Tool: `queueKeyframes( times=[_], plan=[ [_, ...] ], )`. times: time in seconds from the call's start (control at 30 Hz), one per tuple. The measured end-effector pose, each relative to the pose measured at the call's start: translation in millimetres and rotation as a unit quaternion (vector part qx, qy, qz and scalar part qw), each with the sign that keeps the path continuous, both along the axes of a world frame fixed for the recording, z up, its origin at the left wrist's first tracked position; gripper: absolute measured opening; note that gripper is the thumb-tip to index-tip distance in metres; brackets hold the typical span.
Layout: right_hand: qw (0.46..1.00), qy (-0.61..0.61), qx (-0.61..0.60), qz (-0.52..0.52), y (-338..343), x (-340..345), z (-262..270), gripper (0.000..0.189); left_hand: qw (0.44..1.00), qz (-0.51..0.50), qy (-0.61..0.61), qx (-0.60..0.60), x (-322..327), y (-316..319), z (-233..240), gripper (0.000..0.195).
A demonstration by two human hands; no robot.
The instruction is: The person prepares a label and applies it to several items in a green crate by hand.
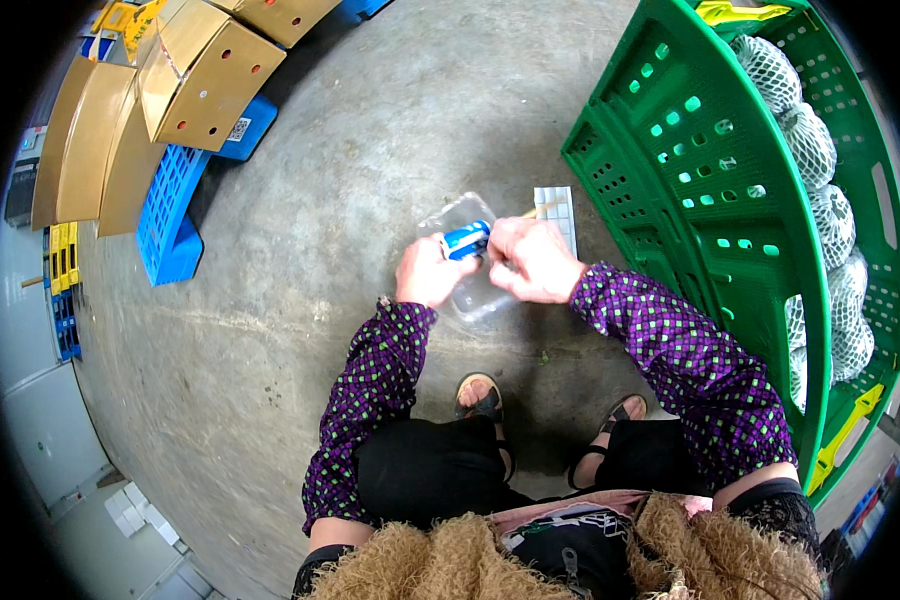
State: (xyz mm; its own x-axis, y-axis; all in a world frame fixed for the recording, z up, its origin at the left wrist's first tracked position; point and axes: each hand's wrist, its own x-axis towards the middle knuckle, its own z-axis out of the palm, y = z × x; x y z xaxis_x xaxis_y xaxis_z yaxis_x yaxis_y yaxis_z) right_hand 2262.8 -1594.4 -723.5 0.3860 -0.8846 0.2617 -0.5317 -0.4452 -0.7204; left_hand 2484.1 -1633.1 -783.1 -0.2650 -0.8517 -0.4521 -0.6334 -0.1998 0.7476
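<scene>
My left hand [429,271] grips a small blue cylinder [466,240] with white markings, held at a slant above the floor. Close against its right end is my right hand [532,259], with curled fingers; whether it grips anything is hidden. A thin tan stick [531,213] shows just beyond the right hand, and I cannot tell if it is held. Below both hands lies a clear plastic tray or box [480,304], partly covered by them. To its right, a pale sheet marked in a grid [564,225] rests on the concrete floor [330,187].
At my right stands a large green plastic crate [690,172] with yellow handles, containing several round things in white netting [810,146]. Cardboard boxes [202,82] sit on blue plastic supports [176,217] at the far left. My sandalled feet [480,397] are just below the hands.
</scene>
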Motion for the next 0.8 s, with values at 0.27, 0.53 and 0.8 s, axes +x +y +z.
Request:
queueKeyframes(
  times=[0.27,0.53,0.8],
  plan=[
    [0.995,0.083,-0.003,-0.057,-10,-8,7,0.032,0.992,-0.042,-0.114,-0.025,-13,-7,58,0.044],
    [0.990,0.099,-0.003,-0.100,-10,-2,8,0.020,0.993,-0.073,-0.089,0.009,-20,-3,82,0.047],
    [0.991,0.130,-0.030,-0.001,-7,1,11,0.013,0.990,-0.041,-0.131,-0.020,-31,-1,73,0.057]
  ],
)
